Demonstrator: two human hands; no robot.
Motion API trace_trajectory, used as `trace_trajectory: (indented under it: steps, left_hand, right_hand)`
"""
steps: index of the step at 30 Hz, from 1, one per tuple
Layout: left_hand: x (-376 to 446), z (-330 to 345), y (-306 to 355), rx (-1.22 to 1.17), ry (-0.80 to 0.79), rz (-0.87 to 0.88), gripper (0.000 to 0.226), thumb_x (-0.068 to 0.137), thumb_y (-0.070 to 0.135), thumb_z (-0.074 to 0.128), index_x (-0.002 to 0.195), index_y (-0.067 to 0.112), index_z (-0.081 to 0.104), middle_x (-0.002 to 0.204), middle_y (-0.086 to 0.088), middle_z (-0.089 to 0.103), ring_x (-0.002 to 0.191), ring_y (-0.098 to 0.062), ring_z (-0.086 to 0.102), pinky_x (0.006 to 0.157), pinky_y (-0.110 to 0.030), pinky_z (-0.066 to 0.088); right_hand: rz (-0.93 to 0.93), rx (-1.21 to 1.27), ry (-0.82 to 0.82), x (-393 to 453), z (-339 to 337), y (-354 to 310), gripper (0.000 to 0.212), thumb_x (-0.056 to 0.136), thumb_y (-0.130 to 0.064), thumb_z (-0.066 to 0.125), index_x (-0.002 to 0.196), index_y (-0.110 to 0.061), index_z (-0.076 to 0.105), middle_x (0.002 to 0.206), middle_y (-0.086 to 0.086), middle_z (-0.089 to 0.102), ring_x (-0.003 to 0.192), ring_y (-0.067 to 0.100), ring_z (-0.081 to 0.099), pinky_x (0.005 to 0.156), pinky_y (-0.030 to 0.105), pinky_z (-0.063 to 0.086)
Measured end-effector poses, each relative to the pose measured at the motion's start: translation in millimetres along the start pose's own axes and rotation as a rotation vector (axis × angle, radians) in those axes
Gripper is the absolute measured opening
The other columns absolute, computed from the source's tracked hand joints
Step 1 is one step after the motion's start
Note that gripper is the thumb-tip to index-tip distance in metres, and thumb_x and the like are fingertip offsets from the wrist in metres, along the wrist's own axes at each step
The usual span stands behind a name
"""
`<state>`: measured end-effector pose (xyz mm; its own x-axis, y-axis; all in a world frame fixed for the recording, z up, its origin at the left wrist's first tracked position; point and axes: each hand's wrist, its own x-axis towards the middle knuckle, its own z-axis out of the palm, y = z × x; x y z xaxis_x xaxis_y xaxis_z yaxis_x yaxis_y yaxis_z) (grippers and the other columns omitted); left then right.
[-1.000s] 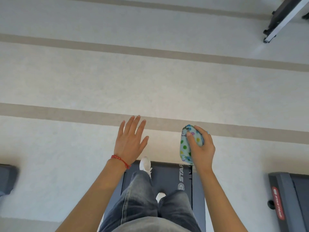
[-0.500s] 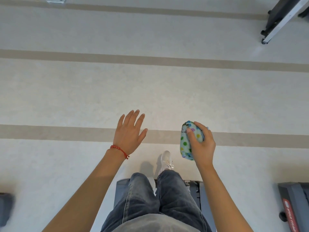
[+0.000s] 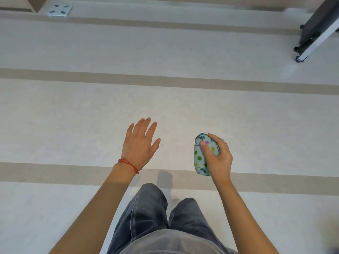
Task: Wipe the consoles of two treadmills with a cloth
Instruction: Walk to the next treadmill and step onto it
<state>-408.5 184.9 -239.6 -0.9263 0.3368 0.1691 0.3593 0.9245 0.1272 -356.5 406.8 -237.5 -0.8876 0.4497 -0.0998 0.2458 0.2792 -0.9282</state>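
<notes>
the cloth (image 3: pixel 201 154) is a small pale blue piece printed with green, yellow, blue and purple dots, bunched into a compact wad. it stands roughly upright in the right hand (image 3: pixel 218 158), whose fingers wrap round it, held in the air above the floor.

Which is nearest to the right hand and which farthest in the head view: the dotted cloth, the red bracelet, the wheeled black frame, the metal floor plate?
1. Dotted cloth: bunched in the right hand itself.
2. Red bracelet: on the left wrist, across the body.
3. Wheeled black frame: upper right, far across the floor.
4. Metal floor plate: top left corner, farthest.
</notes>
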Motion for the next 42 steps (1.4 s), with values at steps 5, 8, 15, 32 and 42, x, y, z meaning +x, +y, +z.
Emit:
trace_trajectory:
  steps: [5,8,15,32,42]
  left_hand:
    - [65,20,-11,0.010,-0.017,0.010,0.054,0.090,0.039,0.035,0.122,0.004,0.059,0.126,-0.020,0.057,0.114,-0.037,0.055,0.094,-0.055,0.041]
    - [107,37,-18,-0.013,-0.042,0.057,0.053,0.090,0.039,0.035,0.122,0.004,0.059,0.126,-0.019,0.057,0.115,-0.037,0.055,0.094,-0.055,0.042]
    - [216,75,-19,-0.059,-0.063,0.288,0.051,0.090,0.036,0.037,0.120,0.003,0.061,0.125,-0.018,0.058,0.115,-0.035,0.054,0.095,-0.053,0.041]
    - [386,145,171,-0.201,-0.176,0.892,0.049,0.089,0.035,0.038,0.118,0.003,0.061,0.125,-0.018,0.057,0.115,-0.035,0.054,0.095,-0.051,0.042]
    - [430,174,383,-0.249,-0.199,1.114,0.048,0.089,0.033,0.039,0.118,0.001,0.061,0.124,-0.019,0.057,0.113,-0.035,0.055,0.093,-0.050,0.043]
  right_hand:
    - [0.030,0.005,0.027,65,14,-1,0.028,0.084,-0.022,0.067,0.111,-0.024,0.061,0.107,0.000,0.058,0.091,-0.002,0.055,0.069,0.001,0.044]
    - [0.059,0.004,0.061,99,24,1,0.027,0.084,-0.023,0.067,0.110,-0.025,0.061,0.109,0.001,0.059,0.093,0.001,0.055,0.070,0.004,0.045]
    - [0.178,0.043,0.276,173,40,6,0.027,0.084,-0.025,0.067,0.110,-0.028,0.061,0.109,0.000,0.057,0.093,-0.001,0.055,0.071,0.006,0.042]
    - [0.465,0.142,0.846,240,-88,59,0.023,0.083,-0.030,0.067,0.104,-0.036,0.061,0.108,0.001,0.059,0.098,0.018,0.058,0.085,0.037,0.052]
    - [0.556,0.173,1.053,268,-244,111,0.024,0.084,-0.029,0.066,0.107,-0.030,0.061,0.104,-0.005,0.059,0.095,0.014,0.058,0.084,0.035,0.053]
